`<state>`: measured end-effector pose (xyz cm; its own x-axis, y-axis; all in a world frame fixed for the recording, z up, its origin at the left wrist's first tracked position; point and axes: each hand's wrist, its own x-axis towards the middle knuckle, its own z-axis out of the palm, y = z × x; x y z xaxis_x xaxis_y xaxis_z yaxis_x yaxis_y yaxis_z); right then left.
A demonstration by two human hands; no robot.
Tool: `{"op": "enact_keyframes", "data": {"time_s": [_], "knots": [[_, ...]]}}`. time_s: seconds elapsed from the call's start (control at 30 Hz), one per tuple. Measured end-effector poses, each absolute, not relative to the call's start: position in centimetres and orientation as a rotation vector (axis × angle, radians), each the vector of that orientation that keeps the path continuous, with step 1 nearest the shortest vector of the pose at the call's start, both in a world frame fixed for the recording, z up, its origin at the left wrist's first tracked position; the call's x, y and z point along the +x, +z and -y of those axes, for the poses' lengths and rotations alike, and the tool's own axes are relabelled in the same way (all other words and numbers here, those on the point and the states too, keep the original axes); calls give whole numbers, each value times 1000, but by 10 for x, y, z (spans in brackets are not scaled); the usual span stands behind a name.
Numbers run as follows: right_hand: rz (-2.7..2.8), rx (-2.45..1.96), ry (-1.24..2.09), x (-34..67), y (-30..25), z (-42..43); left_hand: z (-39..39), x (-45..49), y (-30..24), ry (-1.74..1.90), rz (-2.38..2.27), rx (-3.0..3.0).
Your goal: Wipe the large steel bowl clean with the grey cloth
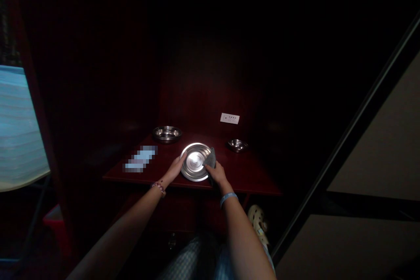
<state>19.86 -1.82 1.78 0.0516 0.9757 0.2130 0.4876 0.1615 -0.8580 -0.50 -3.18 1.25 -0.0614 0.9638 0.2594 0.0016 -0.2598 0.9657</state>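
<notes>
A shiny steel plate [193,162] lies near the front edge of a dark red wooden table [249,175]. My left hand [174,169] grips the plate's left rim, fingers curled on it. My right hand [216,173] is closed on a small grey cloth [210,158] that rests against the plate's right side. A bead bracelet is on my left wrist and a light blue band on my right.
A steel bowl [166,133] stands at the back left of the table and a smaller steel bowl [237,145] at the back right. A white socket plate [229,118] is on the wall behind. A blurred flat item [140,159] lies on the left.
</notes>
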Motion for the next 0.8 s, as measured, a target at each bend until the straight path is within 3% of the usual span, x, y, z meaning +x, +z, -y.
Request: {"op": "enact_keyframes", "data": {"time_s": [0.8], "knots": [[1593, -1560, 599, 185, 25, 31, 17, -9, -2, 1517, -1161, 1369]]}}
